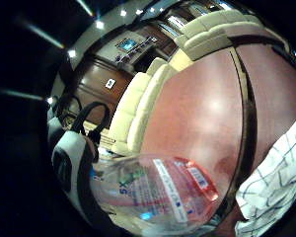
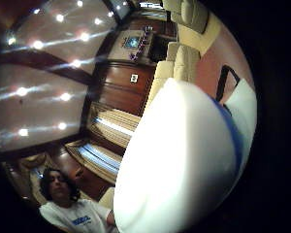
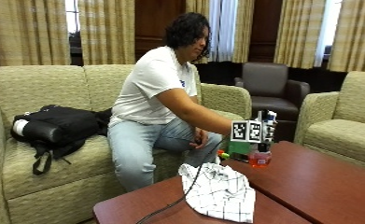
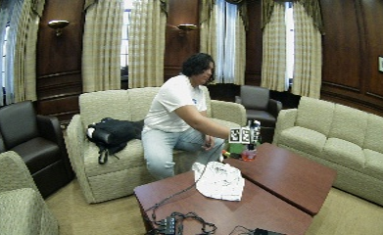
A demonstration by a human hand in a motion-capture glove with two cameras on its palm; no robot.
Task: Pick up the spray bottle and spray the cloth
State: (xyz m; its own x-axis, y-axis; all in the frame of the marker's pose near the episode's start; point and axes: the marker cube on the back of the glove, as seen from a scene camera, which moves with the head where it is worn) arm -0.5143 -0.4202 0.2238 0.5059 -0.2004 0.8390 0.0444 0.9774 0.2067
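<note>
From the outside view I watched the right hand [image 3: 251, 133] grip the spray bottle [image 3: 260, 156], fingers curled around its upper part, bottle upright just above the table [image 3: 319, 186]. Pink liquid filled its base. The checked cloth [image 3: 219, 191] lay at its seven o'clock, apart.

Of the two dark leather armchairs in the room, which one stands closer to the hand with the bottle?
The dark leather armchair behind the person, beside the curtained window; the other armchair stands far across the room, beyond the beige sofa.
</note>
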